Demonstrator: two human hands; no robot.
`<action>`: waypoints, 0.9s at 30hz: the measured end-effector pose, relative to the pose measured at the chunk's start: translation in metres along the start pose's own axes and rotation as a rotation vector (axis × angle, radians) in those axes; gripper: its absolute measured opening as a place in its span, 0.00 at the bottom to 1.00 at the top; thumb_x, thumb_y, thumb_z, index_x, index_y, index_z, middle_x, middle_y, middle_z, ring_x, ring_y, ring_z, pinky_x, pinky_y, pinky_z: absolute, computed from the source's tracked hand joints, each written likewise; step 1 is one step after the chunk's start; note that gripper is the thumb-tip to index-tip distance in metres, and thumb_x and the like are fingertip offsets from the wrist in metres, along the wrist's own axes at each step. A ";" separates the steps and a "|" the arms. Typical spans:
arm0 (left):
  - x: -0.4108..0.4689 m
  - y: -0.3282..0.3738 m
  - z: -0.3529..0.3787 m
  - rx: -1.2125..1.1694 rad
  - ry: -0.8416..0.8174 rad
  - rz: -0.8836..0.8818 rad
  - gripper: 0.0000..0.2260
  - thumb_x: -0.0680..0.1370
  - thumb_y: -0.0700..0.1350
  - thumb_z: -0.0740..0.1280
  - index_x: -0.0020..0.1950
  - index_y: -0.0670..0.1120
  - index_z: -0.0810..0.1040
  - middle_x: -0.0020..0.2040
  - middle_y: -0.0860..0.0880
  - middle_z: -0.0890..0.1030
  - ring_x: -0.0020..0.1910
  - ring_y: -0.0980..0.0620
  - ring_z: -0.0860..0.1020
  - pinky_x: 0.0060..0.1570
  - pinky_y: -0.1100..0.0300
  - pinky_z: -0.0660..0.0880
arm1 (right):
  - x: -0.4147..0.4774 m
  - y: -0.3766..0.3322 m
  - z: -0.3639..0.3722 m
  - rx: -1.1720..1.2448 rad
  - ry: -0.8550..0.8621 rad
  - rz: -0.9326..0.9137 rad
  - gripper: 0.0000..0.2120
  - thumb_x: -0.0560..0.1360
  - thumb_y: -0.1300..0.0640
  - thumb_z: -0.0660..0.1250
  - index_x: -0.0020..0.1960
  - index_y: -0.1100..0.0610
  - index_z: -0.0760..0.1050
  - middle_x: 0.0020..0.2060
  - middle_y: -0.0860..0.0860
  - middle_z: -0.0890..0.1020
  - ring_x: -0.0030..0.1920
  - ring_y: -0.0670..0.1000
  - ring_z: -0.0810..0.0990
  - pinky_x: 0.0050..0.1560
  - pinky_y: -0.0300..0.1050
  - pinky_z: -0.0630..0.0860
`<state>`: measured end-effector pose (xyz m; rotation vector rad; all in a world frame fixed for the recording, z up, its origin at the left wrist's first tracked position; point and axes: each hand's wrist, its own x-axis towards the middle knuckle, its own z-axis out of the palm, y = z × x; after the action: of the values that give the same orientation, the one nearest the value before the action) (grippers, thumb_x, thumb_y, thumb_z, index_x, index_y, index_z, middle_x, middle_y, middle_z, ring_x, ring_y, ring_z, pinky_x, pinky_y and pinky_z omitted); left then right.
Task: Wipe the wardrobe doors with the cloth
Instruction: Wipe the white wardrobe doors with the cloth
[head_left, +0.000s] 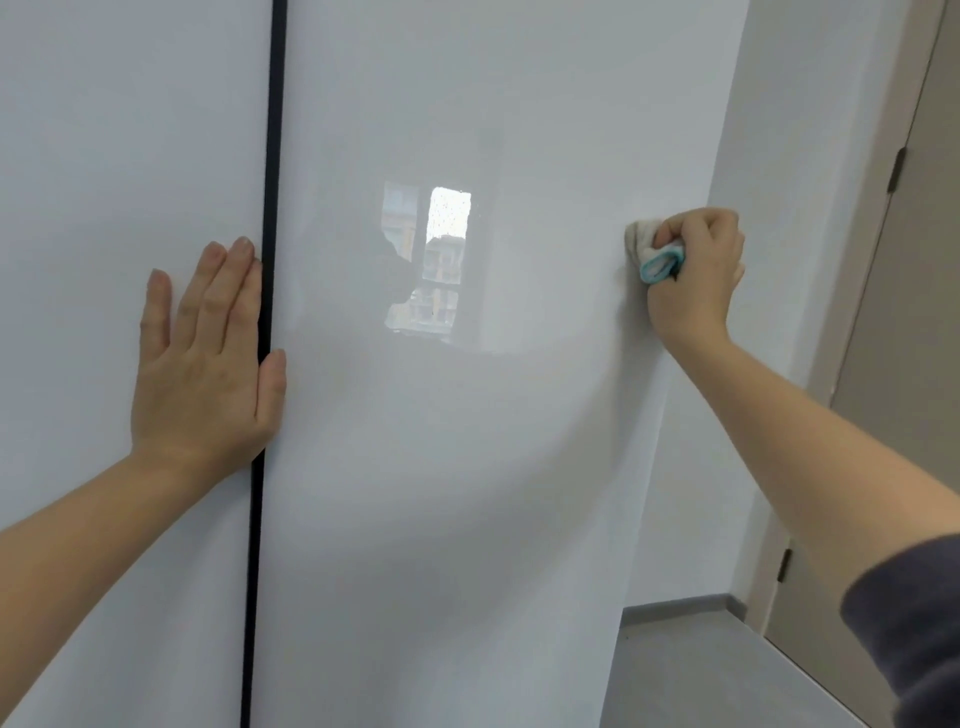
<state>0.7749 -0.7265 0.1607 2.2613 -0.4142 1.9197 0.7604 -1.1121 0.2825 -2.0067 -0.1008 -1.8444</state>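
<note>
The right hand (698, 270) gripped a bunched white cloth with a teal edge (655, 254), which stuck out from the fist on its left side and pressed against the glossy right wardrobe door (441, 467) near that door's right edge. The left hand (208, 358) lay flat with fingers straight on the left wardrobe door (104, 156), its thumb crossing the black gap (272, 130) between the doors.

Grey floor (701, 670) beside white wardrobe doors (441, 493), below grey skirting (680, 605).

Bare left forearm (104, 525); dark grey sleeve (914, 623) pushed up the right arm.
</note>
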 end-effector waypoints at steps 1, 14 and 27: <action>0.001 -0.001 0.000 -0.003 0.006 0.004 0.30 0.78 0.48 0.52 0.78 0.37 0.53 0.79 0.42 0.56 0.79 0.48 0.50 0.77 0.48 0.40 | -0.014 0.004 0.001 0.010 -0.011 -0.007 0.16 0.65 0.71 0.57 0.44 0.52 0.72 0.50 0.44 0.67 0.55 0.51 0.69 0.53 0.42 0.57; -0.001 -0.001 0.001 -0.019 0.024 0.024 0.30 0.78 0.46 0.54 0.78 0.37 0.53 0.79 0.41 0.55 0.79 0.44 0.52 0.76 0.50 0.37 | -0.205 0.032 0.007 0.013 -0.122 0.108 0.13 0.64 0.67 0.61 0.42 0.51 0.69 0.50 0.50 0.71 0.53 0.51 0.68 0.55 0.56 0.67; -0.002 -0.002 0.001 -0.003 -0.002 0.021 0.30 0.79 0.46 0.53 0.79 0.38 0.52 0.80 0.42 0.54 0.79 0.48 0.49 0.76 0.49 0.37 | -0.260 0.012 0.015 0.073 -0.069 0.306 0.14 0.63 0.71 0.60 0.43 0.56 0.72 0.49 0.50 0.69 0.51 0.51 0.67 0.50 0.63 0.70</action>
<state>0.7758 -0.7250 0.1588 2.2665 -0.4422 1.9250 0.7465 -1.0612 0.0272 -1.9143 0.1119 -1.5590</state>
